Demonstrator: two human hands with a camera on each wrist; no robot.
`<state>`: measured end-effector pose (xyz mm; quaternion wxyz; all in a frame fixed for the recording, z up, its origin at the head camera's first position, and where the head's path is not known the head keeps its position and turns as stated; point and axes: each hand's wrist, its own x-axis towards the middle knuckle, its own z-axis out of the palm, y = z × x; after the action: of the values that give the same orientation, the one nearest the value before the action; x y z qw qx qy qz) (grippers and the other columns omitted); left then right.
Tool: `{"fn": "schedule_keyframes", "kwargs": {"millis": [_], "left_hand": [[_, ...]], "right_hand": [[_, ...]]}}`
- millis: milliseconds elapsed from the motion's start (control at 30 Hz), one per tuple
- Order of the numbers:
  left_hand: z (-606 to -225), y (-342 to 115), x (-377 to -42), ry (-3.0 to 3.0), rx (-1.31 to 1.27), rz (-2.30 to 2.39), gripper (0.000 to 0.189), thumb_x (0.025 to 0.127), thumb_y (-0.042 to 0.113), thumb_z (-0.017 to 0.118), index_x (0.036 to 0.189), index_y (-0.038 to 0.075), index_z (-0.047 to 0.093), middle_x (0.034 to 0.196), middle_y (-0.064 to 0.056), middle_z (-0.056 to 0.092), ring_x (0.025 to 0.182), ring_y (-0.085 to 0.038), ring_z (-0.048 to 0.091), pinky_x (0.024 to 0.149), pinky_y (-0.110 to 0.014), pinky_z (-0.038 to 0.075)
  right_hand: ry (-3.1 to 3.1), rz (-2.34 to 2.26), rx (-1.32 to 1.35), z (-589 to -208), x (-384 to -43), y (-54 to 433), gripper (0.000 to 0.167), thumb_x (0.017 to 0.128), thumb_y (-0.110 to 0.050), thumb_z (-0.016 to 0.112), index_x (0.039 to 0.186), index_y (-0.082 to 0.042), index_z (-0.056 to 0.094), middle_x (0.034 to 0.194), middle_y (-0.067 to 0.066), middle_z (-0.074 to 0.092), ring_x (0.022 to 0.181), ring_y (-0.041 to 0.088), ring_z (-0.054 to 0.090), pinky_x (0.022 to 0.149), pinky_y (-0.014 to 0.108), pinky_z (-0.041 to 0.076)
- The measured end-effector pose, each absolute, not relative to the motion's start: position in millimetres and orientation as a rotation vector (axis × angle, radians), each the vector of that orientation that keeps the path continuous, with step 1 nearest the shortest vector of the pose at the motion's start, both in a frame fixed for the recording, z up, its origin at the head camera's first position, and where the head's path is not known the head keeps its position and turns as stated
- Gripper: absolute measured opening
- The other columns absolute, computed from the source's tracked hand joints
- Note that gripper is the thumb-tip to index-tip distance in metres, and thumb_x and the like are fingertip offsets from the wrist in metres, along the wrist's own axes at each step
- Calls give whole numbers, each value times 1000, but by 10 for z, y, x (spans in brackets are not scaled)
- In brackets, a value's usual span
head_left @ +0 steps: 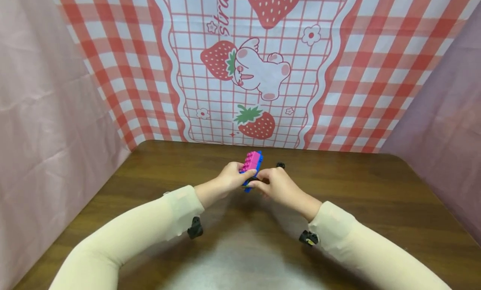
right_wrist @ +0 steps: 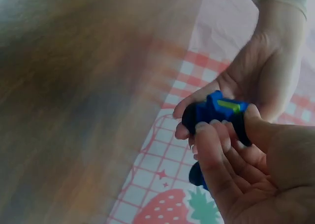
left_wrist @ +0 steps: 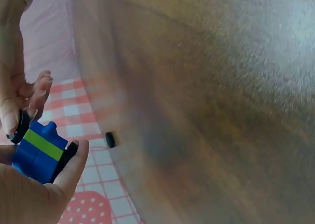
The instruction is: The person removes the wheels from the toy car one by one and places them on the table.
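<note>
A toy car of building blocks, with a blue base [left_wrist: 37,157] and pink studded bricks [head_left: 251,160] on top, is held up above the table. My left hand [head_left: 230,177] grips its body, thumb along one side. At the near end, my right hand [head_left: 279,185] pinches a black wheel [left_wrist: 20,127] between thumb and fingers, against or close beside the blue base. On the opposite side sits another black wheel [right_wrist: 189,118]. A yellow-green strip [left_wrist: 43,144] crosses the base's end. Whether the pinched wheel is attached cannot be seen.
One loose black wheel [head_left: 280,165] lies on the wooden table [head_left: 338,185] just beyond my right hand. A checked strawberry cloth [head_left: 259,81] hangs along the table's far edge, with pale pink curtains at both sides.
</note>
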<state>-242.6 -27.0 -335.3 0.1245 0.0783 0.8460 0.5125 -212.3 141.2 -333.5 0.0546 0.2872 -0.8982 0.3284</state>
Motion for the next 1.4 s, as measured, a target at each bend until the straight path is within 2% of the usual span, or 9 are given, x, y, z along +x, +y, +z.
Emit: {"fn": "schedule_keyframes", "kwargs": {"millis": [100,233,333,467,533,633,967,1233,1400], "left_hand": [[-3313,-275,-2437,2436,265,1536,37,97,29,60,108,-6,64,91,-12,69,69,-11,55,65,-28,51],[-3243,-259,-2448,2380,288,1600,38,97,27,60,116,-7,61,101,-17,70,78,-12,62,81,-37,56],[-3229,-257,-2446,2376,280,1625,38,97,25,60,116,-8,61,103,-18,70,79,-12,64,81,-35,57],[-3243,-275,-2444,2393,276,1636,37,97,25,60,114,-7,62,101,-18,70,78,-11,63,76,-28,56],[-3249,-286,-2445,2392,264,1638,38,97,26,60,115,-7,62,102,-17,70,80,-12,64,78,-28,56],[-3256,-297,-2448,2396,258,1637,40,97,27,61,116,-7,62,103,-17,70,84,-15,66,81,-30,56],[-3249,-318,-2433,2432,255,1655,40,96,26,62,116,-9,62,103,-19,69,83,-14,63,79,-29,55],[-3271,-352,-2458,2409,267,1663,43,95,26,62,120,-10,58,104,-18,68,83,-13,61,82,-32,55],[-3267,-394,-2459,2383,263,1690,43,94,24,65,121,-8,55,107,-20,68,87,-17,66,86,-38,56]], "right_hand": [[-2756,1154,793,-3319,-2137,1428,26,88,-27,71,71,-8,65,57,-1,61,50,12,59,50,28,52],[-2721,1456,630,-3305,-2163,1442,24,86,-21,74,81,-1,63,65,10,68,55,18,66,55,39,57],[-2653,1665,545,-3301,-2180,1432,26,85,-15,75,90,5,58,70,16,69,57,19,67,57,39,58],[-2568,1857,497,-3289,-2187,1406,26,86,-6,72,95,9,55,70,11,68,58,17,67,60,39,59],[-2531,1938,489,-3283,-2192,1403,24,86,-2,70,97,12,55,72,7,68,58,15,67,62,40,59],[-2505,2039,454,-3268,-2196,1418,23,87,2,68,102,15,56,76,8,70,60,13,68,65,40,59],[-2494,2271,314,-3219,-2213,1498,34,92,1,61,121,17,54,88,9,73,70,11,70,75,31,59],[-2469,2313,282,-3206,-2235,1583,35,92,-2,62,120,16,50,83,6,72,71,11,70,77,29,58],[-2434,2351,253,-3249,-2257,1687,30,93,-1,61,115,17,50,84,5,72,72,12,71,78,28,58]]}}
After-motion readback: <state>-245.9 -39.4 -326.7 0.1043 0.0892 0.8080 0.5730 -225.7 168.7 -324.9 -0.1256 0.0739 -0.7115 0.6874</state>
